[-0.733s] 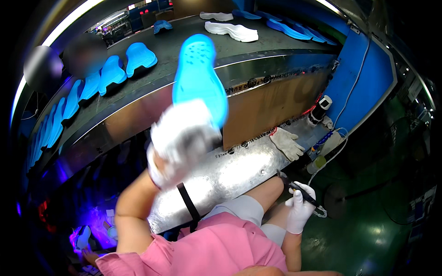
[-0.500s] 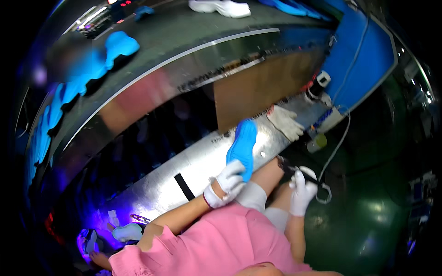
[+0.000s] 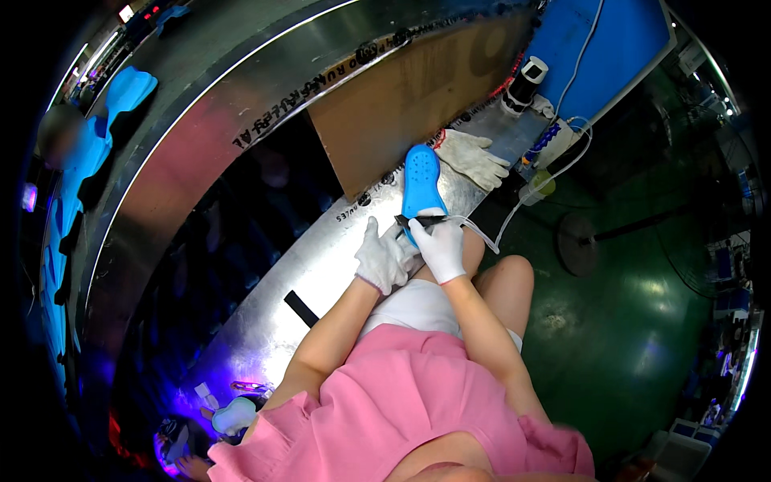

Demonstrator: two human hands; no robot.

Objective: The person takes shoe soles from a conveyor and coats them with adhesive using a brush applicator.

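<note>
Dim factory floor, green and glossy, with a curved steel bench (image 3: 265, 321) sweeping across under a brown cardboard panel (image 3: 418, 96). Blue clog (image 3: 421, 181) lying on the bench's near edge, toe away, heel end at the knees. Left hand (image 3: 385, 257), white-gloved, curled against the heel end of the clog, steadying it. Right hand (image 3: 440, 245), also gloved, closed around a dark thin tool (image 3: 418, 219) laid across the heel; tip too small to make out. Thin white tube (image 3: 490, 237) trailing from the right hand toward a bottle (image 3: 536, 189) at the bench end. Spare pair of work gloves (image 3: 474, 157) lying just beside the clog.

Risks, judged from this pose: tool slipping off the soft foam and nicking the left hand's fingers, close by as they are; clog sliding off the bench edge onto the lap if the steadying grip loosens; tube snagging the knee and jerking the tool off line.
</note>
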